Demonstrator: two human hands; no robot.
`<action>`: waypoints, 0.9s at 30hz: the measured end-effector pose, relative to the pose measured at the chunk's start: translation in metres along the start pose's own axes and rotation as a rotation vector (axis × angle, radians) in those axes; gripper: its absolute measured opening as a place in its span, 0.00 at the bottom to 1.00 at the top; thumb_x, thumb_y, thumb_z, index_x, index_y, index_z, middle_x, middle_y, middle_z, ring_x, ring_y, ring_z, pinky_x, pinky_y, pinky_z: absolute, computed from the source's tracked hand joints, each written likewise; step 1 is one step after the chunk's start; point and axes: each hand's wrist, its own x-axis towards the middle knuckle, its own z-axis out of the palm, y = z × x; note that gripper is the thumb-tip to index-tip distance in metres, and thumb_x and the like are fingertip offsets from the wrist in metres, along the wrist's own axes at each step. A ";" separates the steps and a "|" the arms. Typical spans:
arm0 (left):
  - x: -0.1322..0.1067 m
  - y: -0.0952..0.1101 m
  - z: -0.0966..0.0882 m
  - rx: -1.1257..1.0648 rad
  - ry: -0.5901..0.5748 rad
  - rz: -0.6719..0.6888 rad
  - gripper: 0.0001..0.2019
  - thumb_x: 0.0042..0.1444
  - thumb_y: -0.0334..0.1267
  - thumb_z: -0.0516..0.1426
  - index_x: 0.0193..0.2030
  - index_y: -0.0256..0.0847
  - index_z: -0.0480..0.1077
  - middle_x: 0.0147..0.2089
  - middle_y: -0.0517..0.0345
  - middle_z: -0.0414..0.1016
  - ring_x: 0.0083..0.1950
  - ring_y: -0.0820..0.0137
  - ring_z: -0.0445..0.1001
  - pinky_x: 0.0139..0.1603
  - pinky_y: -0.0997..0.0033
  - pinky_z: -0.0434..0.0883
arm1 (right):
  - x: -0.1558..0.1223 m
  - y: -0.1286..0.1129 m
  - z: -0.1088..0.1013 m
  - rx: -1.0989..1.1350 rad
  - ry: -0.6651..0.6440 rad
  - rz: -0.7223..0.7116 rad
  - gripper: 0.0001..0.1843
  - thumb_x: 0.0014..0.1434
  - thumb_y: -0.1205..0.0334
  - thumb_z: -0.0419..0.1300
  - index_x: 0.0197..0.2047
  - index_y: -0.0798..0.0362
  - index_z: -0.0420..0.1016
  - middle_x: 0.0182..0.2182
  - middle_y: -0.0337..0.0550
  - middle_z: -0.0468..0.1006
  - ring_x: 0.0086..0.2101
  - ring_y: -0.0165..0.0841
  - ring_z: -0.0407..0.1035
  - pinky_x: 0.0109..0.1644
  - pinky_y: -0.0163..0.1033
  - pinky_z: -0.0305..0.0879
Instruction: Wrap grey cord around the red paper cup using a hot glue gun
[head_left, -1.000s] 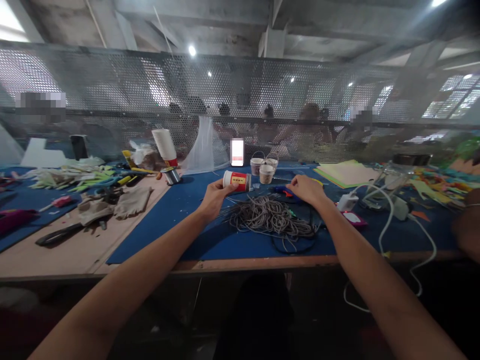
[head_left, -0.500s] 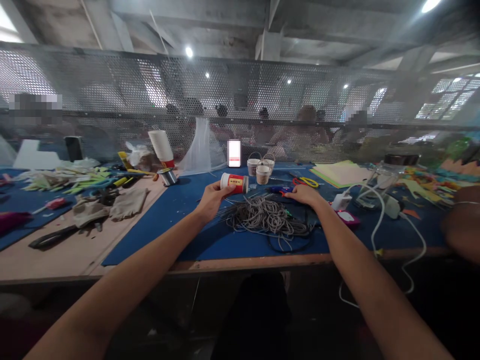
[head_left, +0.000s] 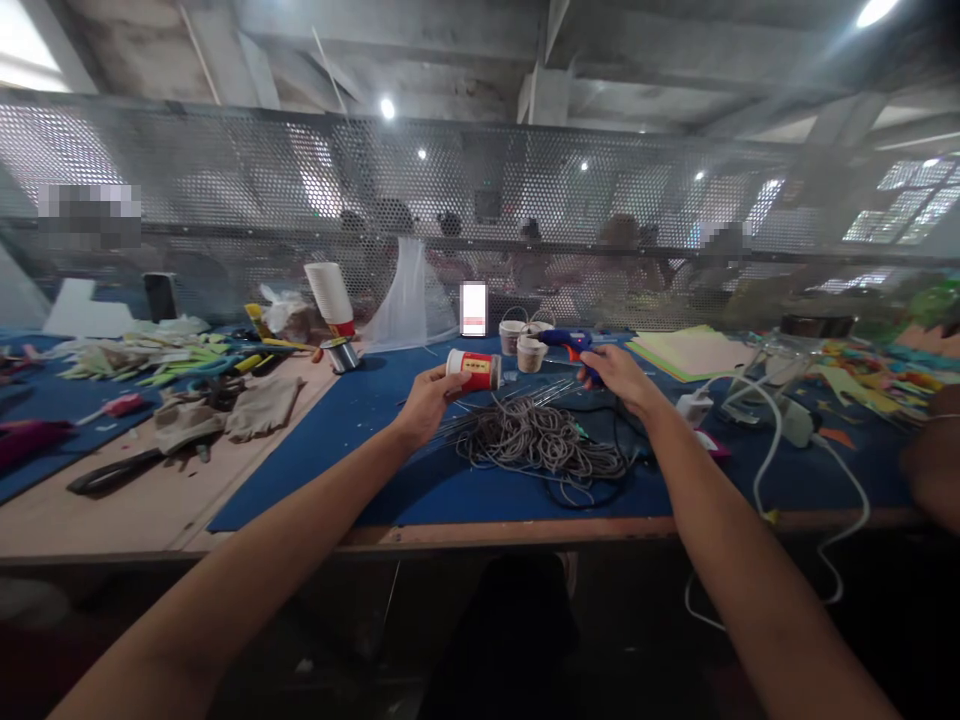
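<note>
My left hand [head_left: 429,402] is closed around a red and white paper cup [head_left: 475,371], held on its side with its darker end, which looks wrapped in cord, to the right. In my right hand [head_left: 611,375] is a blue glue gun [head_left: 564,342], raised off the mat with its nozzle pointing left. Just past the nozzle stand several small cups with wire handles, the nearest a small handled cup [head_left: 532,354]. Below and between my hands lies a tangled heap of grey cord [head_left: 544,438], with thin clear sticks beside it.
A blue mat [head_left: 300,490] covers the bench. To the left are work gloves [head_left: 264,407], a wire spool [head_left: 342,356] and stacked paper cups [head_left: 328,292]. A lit phone [head_left: 474,308] stands behind. Coloured paper [head_left: 686,352] and a white cable [head_left: 765,430] lie right, near another person's arm [head_left: 934,455].
My right hand has lifted the glue gun from the mat, and its nozzle now points left near the small cups. The left hand still holds the paper cup; the view shifted slightly.
</note>
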 end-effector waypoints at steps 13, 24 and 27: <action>-0.002 0.000 0.000 0.008 -0.024 -0.002 0.18 0.45 0.44 0.71 0.41 0.35 0.81 0.43 0.48 0.82 0.46 0.62 0.78 0.53 0.64 0.70 | -0.027 -0.032 0.052 0.045 0.267 -0.345 0.25 0.57 0.42 0.64 0.49 0.50 0.64 0.28 0.39 0.76 0.24 0.34 0.69 0.33 0.43 0.69; 0.000 0.004 0.000 -0.082 0.056 -0.077 0.14 0.49 0.38 0.69 0.42 0.35 0.80 0.47 0.47 0.81 0.46 0.65 0.76 0.48 0.65 0.75 | -0.034 -0.029 0.066 -0.062 0.249 -0.380 0.18 0.60 0.44 0.63 0.37 0.51 0.76 0.19 0.35 0.74 0.22 0.33 0.71 0.34 0.41 0.68; -0.002 0.007 0.001 -0.098 0.070 -0.096 0.14 0.49 0.38 0.69 0.42 0.36 0.80 0.48 0.47 0.80 0.46 0.64 0.76 0.46 0.66 0.76 | -0.033 -0.027 0.067 -0.052 0.208 -0.325 0.19 0.58 0.43 0.64 0.37 0.52 0.79 0.18 0.35 0.73 0.20 0.33 0.70 0.32 0.41 0.67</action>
